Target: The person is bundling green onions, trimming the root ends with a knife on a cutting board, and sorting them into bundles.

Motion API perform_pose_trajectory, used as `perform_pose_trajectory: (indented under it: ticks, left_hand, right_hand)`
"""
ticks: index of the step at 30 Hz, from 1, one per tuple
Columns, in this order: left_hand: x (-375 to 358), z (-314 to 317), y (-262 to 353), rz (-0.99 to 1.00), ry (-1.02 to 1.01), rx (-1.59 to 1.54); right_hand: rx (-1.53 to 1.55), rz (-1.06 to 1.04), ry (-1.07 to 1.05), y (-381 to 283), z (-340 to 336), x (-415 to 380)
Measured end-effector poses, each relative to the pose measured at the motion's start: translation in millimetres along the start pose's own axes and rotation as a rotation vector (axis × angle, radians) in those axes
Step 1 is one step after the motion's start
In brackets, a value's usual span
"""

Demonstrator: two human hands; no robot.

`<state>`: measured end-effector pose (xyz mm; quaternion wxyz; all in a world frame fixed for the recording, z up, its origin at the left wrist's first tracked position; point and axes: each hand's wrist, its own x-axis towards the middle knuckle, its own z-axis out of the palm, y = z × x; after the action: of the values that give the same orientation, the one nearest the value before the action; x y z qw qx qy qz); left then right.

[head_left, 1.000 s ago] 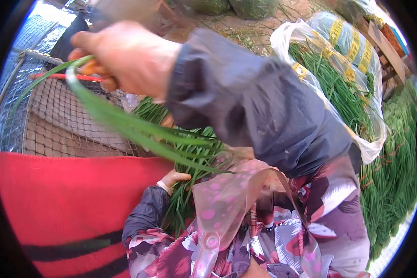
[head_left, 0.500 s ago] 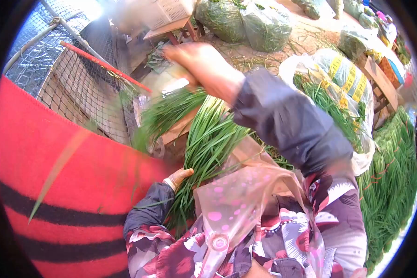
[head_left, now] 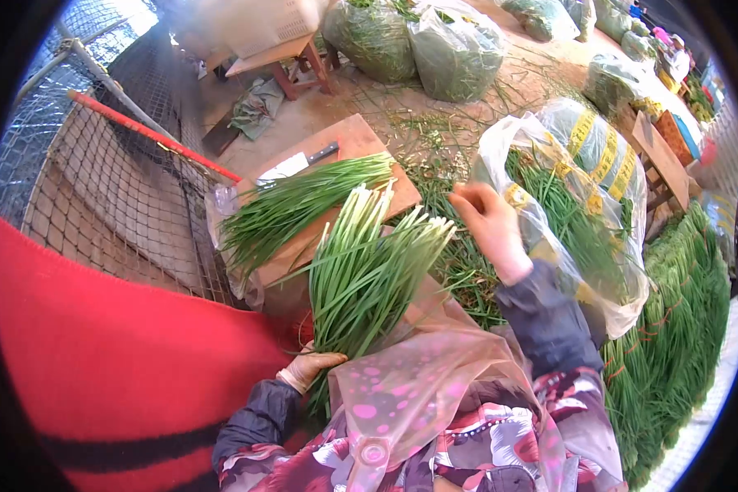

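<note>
My left hand [head_left: 307, 366], in a thin glove, is wrapped round the lower leafy part of a bunch of garlic chives [head_left: 348, 287]. The pale stem ends fan out up and away from me. To the right of these ends hangs my right hand [head_left: 490, 225], apart from the bunch, with fingers curled in and nothing seen sticking out of them. Beyond the bunch, a second pile of chives [head_left: 303, 205] lies across a wooden board [head_left: 348, 135]. A cleaver [head_left: 291, 166] with a black handle rests on the board behind that pile.
A red cloth [head_left: 123, 328] covers the left side, beside a netted frame [head_left: 115, 189]. At right stand an open plastic bag [head_left: 500, 152] of chives and a tall stack of tied bundles [head_left: 672, 328]. Filled bags [head_left: 455, 53] and a small wooden stool [head_left: 283, 61] are farther back. Trimmings litter the ground.
My right hand has swung from over the board back to the right of the bunch. The loose blade in the air at left is gone. The left hand keeps its hold.
</note>
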<state>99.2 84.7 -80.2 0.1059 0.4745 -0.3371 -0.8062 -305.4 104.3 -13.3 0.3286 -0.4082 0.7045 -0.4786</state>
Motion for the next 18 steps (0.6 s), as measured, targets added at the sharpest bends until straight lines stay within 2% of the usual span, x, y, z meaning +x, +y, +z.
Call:
perform_pose_trajectory:
  ticks: [2, 4, 6, 7, 8, 10, 13, 18]
  left_hand:
    - [-6.4, 22.7, 2.6, 0.035, 0.016, -0.043]
    - [-8.6, 41.0, 3.9, 0.215, 0.036, -0.03]
    - [-14.3, 56.1, 5.4, 0.332, 0.072, 0.049]
    - [-17.2, 63.5, 7.8, 0.383, 0.095, 0.122]
    - [-19.8, 70.6, 11.0, 0.424, 0.116, 0.238]
    - [-27.6, 83.9, 16.8, 0.501, 0.167, 0.573]
    - [-24.5, 100.6, 34.7, 0.578, 0.205, 1.124]
    - [-15.3, 116.9, 49.5, 0.531, 0.174, 1.706]
  right_hand:
    - [0.264, 0.401, -0.37, 45.7, -3.4, -28.9]
    - [0.489, 0.641, -0.549, 76.5, 12.3, -52.4]
    - [1.055, 0.633, -0.726, 76.6, 37.9, -69.1]
    - [1.084, 0.578, -0.809, 86.1, 47.9, -65.8]
    - [1.225, 0.422, -0.789, 83.6, 66.8, -66.5]
    - [1.267, 0.28, -0.728, 64.8, 74.3, -70.7]
    - [1.427, 0.221, -0.738, 58.2, 73.9, -76.2]
    - [1.355, 0.164, -0.628, 58.4, 72.1, -80.7]
